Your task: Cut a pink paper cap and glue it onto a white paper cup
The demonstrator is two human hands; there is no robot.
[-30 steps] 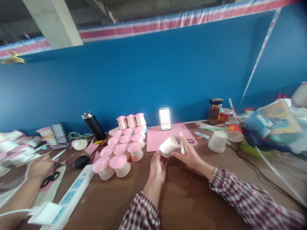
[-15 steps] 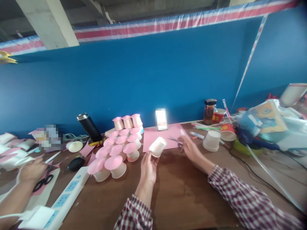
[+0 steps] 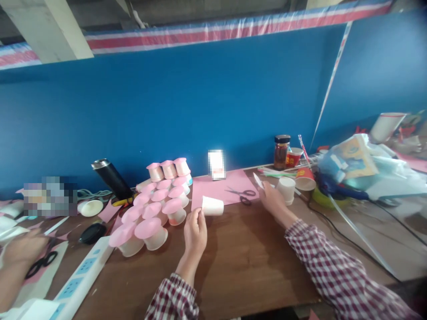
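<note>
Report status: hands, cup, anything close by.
Left hand holds cup sideways. Right hand holds pen, beside upturned cup. Scissors between hands.

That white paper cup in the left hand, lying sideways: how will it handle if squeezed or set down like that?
The white paper cup looks thin-walled, so it is probably light and would dent under a firm squeeze. The left hand holds it on its side; put down that way on the table, it would likely roll in a curve.
</note>
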